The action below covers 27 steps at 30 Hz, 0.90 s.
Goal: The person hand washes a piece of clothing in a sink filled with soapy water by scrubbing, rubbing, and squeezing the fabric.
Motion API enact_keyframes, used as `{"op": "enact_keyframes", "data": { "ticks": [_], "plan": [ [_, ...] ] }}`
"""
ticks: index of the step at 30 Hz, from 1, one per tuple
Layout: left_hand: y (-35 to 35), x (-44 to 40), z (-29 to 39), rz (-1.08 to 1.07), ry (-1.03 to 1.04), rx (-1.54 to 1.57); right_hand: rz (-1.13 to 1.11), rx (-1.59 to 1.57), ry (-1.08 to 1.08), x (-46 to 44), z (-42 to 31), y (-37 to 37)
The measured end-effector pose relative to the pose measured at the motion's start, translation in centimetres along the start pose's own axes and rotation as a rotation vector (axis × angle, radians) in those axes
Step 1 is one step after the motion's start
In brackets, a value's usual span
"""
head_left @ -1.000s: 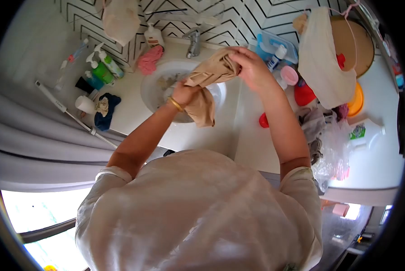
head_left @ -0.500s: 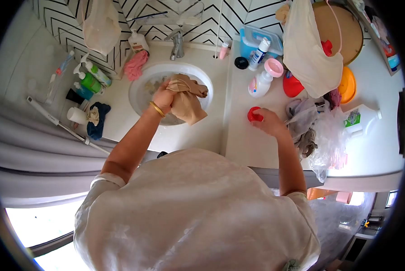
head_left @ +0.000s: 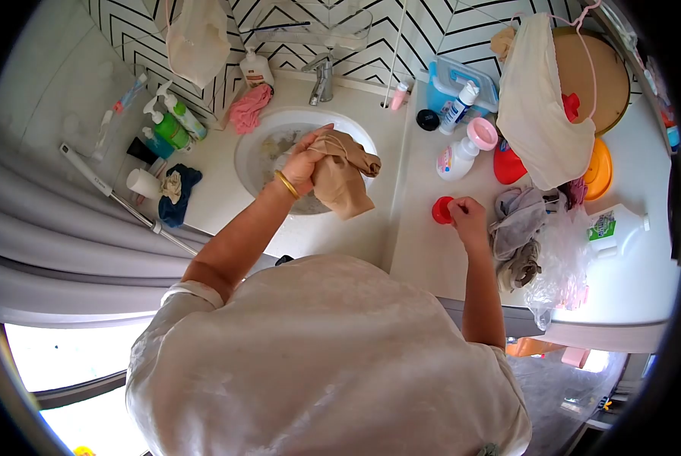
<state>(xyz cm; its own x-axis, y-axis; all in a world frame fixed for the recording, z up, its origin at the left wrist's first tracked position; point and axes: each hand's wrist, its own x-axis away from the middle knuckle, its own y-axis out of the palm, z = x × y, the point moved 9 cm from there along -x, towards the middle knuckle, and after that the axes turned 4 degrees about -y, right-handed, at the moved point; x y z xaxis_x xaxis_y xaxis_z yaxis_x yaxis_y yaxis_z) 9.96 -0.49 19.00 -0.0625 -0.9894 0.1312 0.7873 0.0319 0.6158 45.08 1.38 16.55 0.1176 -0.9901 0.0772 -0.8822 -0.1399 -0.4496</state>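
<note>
Over the white sink [head_left: 243,171], my left hand [head_left: 304,166] is closed around a bunched tan cloth [head_left: 345,182], which hangs down toward the front rim. A gold-coloured bangle [head_left: 286,185] circles that wrist. My right hand [head_left: 470,219] is at the right edge of a small round red cap [head_left: 441,210] on the counter. Its fingers are curled in a pinch, and whatever they hold, if anything, is hidden. Right of this hand lie grey cloths [head_left: 518,220] and a clear plastic bag [head_left: 557,262].
A faucet [head_left: 321,80] rises behind the sink, with a pink cloth [head_left: 251,109] to its left. Pump bottles [head_left: 172,131] line the left side. Behind my right hand stand a pink-topped white bottle [head_left: 456,159] and a blue box [head_left: 445,80]. A white jug [head_left: 618,228] lies farther right.
The view has shifted, so the scene sits lower and to the right. My right hand has drawn slightly right off the red cap, its fingers more curled. My left hand still holds the tan cloth.
</note>
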Motion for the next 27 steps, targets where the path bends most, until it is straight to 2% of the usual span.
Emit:
{"op": "enact_keyframes", "data": {
  "ticks": [3, 5, 7, 9, 11, 13, 14, 15, 17, 20, 23, 24, 27],
  "plan": [
    [-0.1, 0.0, -0.5, 0.041, -0.013, 0.046, -0.076, -0.765, 0.193, 0.0, -1.1, 3.1],
    [0.2, 0.1, -0.7, 0.075, -0.023, 0.076, -0.153, -0.95, 0.191, -0.6, -3.8, 6.7],
    [0.7, 0.0, -1.2, 0.098, -0.013, 0.048, -0.043, -0.853, 0.076, -0.6, -8.6, 10.4],
    [1.1, -0.4, -1.7, 0.116, 0.021, 0.037, -0.033, -0.548, -0.474, -1.4, -13.2, 14.9],
    [0.1, -1.3, -2.7, 0.134, 0.077, 0.043, 0.082, 0.014, -0.799, 0.5, -17.9, 18.8],
    [-1.6, -2.3, -2.3, 0.031, 0.452, -0.361, 0.158, 0.28, -0.854, -1.0, -18.0, 20.5],
    [-1.3, -1.3, -1.8, 0.127, 0.275, -0.194, 0.195, 0.413, -0.879, -1.9, -18.5, 21.3],
    [-1.5, -0.5, -2.3, 0.218, 0.097, -0.025, 0.021, 0.349, -0.602, -4.8, -17.0, 22.0],
    [-2.0, 0.1, -1.2, 0.206, 0.145, -0.061, -0.434, 0.012, -0.297, -9.7, -12.2, 24.7],
    [-1.3, 0.7, 1.8, 0.186, 0.198, 0.013, -0.476, -0.732, 0.197, -10.5, -6.4, 27.6],
    [-2.5, -0.1, 2.2, 0.107, 0.11, -0.131, -0.506, -1.18, 0.445, -8.3, -10.6, 26.2],
    [-2.6, -0.3, 2.3, 0.081, 0.131, -0.18, -0.594, -1.22, 0.418, -8.2, -12.0, 26.2],
    [-2.4, -1.0, 1.8, 0.002, 0.216, -0.328, -0.708, -1.033, 0.22, -9.3, -13.3, 27.9]
  ]
}}
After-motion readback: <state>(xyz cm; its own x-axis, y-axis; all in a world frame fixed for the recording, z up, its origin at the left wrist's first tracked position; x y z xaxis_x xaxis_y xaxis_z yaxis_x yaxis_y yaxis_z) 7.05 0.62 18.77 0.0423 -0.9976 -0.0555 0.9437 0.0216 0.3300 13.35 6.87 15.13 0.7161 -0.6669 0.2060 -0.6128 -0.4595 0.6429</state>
